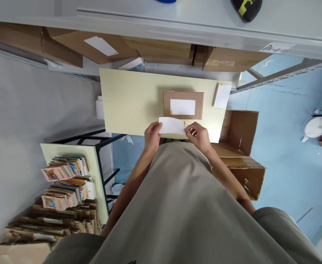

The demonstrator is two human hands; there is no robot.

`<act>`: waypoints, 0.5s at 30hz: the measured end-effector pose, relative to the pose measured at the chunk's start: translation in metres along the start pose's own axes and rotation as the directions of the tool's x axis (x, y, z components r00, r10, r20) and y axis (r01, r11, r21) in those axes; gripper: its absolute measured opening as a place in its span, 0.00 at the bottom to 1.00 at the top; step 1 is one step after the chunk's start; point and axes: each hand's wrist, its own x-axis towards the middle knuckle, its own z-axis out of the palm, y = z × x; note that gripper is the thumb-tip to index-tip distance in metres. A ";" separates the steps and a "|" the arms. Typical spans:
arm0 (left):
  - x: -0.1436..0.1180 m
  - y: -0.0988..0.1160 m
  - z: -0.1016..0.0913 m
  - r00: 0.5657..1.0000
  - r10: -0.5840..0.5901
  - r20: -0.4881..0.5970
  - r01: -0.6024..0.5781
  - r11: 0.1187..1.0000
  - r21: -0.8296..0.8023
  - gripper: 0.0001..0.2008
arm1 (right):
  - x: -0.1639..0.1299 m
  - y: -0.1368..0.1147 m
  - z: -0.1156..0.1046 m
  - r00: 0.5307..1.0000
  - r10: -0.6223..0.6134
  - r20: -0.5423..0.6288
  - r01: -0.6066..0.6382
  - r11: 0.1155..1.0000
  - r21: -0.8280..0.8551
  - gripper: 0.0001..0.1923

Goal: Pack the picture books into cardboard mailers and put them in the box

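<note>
A white paper label with a small yellow mark at its right end is stretched between my two hands. My left hand pinches its left end between thumb and fingers. At the other end, my right hand has its thumb and forefinger closed on the label's edge. Just beyond the label, a brown cardboard box lies on the pale yellow table. On its upper face is another white label, also with a yellow mark. A stack of white labels sits at the table's right end.
Large cartons line the shelf behind the table. Open cardboard boxes stand on the blue floor at right. Books fill part of a side table at left. A white container is beside the table's left edge.
</note>
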 end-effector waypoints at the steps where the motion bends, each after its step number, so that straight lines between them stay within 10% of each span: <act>1: 0.001 -0.008 -0.002 1.000 -0.016 -0.020 0.016 1.000 0.016 0.27 | -0.002 0.003 -0.003 1.000 -0.021 0.017 0.022 0.999 -0.033 0.24; 15: 0.086 -0.002 0.040 0.957 0.272 0.095 -0.289 0.903 0.318 0.13 | 0.071 0.040 -0.025 0.988 0.108 -0.107 -0.125 0.978 -0.167 0.22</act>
